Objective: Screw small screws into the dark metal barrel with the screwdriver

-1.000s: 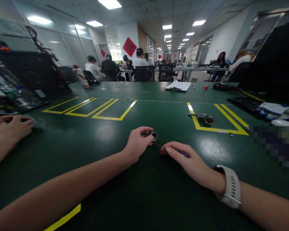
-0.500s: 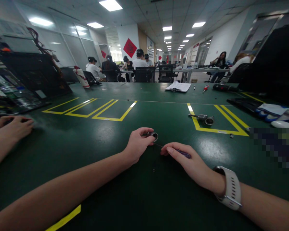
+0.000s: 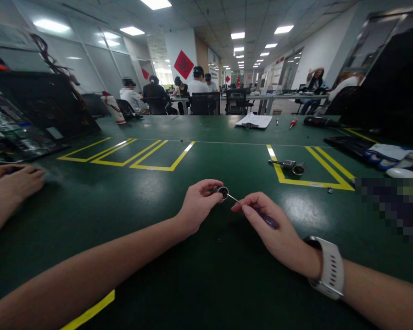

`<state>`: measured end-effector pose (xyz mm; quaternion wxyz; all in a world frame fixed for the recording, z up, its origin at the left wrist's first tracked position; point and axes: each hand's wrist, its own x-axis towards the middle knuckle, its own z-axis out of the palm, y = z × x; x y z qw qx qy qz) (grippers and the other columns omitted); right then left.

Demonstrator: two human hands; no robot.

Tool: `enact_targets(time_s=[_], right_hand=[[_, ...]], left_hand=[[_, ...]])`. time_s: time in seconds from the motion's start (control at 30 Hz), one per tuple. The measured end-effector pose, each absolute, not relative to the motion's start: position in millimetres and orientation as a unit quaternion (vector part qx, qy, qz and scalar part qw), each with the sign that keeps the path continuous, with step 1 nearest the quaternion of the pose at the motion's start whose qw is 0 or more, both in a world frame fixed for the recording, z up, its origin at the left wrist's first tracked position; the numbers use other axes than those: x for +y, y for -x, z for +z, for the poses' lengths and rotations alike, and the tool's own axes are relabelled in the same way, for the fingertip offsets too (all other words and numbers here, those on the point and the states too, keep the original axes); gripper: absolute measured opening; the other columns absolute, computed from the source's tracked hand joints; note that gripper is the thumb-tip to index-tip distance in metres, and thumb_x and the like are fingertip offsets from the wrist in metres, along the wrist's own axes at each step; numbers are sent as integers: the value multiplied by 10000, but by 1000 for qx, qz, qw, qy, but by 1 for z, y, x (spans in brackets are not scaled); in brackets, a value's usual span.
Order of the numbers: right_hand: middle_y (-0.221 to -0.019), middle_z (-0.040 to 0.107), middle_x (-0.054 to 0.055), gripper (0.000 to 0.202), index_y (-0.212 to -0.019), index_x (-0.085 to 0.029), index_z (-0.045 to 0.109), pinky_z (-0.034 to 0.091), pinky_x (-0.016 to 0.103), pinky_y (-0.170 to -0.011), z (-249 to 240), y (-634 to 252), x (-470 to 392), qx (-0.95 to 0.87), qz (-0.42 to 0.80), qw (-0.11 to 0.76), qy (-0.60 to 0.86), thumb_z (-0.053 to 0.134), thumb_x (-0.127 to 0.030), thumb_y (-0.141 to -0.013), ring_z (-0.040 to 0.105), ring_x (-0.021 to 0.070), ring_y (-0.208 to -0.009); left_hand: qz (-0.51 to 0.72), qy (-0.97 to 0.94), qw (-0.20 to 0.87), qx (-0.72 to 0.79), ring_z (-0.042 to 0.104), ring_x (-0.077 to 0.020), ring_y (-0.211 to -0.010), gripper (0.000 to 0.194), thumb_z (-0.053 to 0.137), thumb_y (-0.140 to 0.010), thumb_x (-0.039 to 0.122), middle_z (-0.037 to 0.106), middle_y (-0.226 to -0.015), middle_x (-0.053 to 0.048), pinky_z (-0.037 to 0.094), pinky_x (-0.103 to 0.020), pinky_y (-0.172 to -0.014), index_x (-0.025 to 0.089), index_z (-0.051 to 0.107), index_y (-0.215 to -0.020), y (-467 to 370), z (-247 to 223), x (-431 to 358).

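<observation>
My left hand (image 3: 200,204) is closed around a small round metal part (image 3: 223,191), its open ring end turned to the right. Between the thumb and fingers of my right hand (image 3: 266,215) is a screwdriver (image 3: 270,221) with a dark purple handle. Its thin shaft points left, and the tip is at the opening of the metal part; how deep it reaches I cannot tell. On the green table (image 3: 158,284) below my hands lies a tiny dark nut-like piece (image 3: 219,240).
Another metal assembly (image 3: 291,166) lies inside the yellow tape at right, near a small metal piece (image 3: 330,190). Farther back are a clipboard (image 3: 253,121), a red screwdriver (image 3: 293,123) and a black power tool (image 3: 320,122). Another person's hands (image 3: 19,181) rest at left.
The screwdriver's tip has risen from below the metal part to its ring opening. My left hand has turned the opening more toward me. My right hand has shifted slightly right.
</observation>
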<state>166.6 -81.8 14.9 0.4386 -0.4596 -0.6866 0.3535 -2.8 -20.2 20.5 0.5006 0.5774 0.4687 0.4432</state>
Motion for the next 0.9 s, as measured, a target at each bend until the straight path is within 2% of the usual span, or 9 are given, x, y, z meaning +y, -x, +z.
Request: enact_targets(time_s=[0.27, 0.47, 0.9], right_hand=[[-962, 639, 56, 170, -946, -205, 567, 470, 329, -745, 13, -165, -82, -696, 342, 442, 450, 440, -308, -902, 589, 182, -874], [-954, 639, 53, 160, -946, -202, 567, 471, 318, -736, 15, -165, -84, -703, 331, 435, 455, 439, -289, -901, 593, 177, -868], [-939, 628, 63, 138, -946, -205, 553, 473, 321, -735, 14, -164, -87, -725, 295, 423, 457, 436, -261, -900, 590, 178, -853]], left_hand=[[437, -609, 490, 445, 662, -158, -791, 273, 639, -698, 170, 707, -898, -59, 526, -316, -788, 143, 657, -969, 5, 16, -21], [436, -634, 461, 442, 670, -164, -782, 253, 645, -697, 195, 717, -868, -53, 535, -293, -735, 155, 672, -945, 6, 12, -20], [445, -617, 456, 461, 677, -152, -728, 234, 635, -692, 187, 725, -805, -44, 551, -268, -702, 145, 692, -916, 4, 9, -17]])
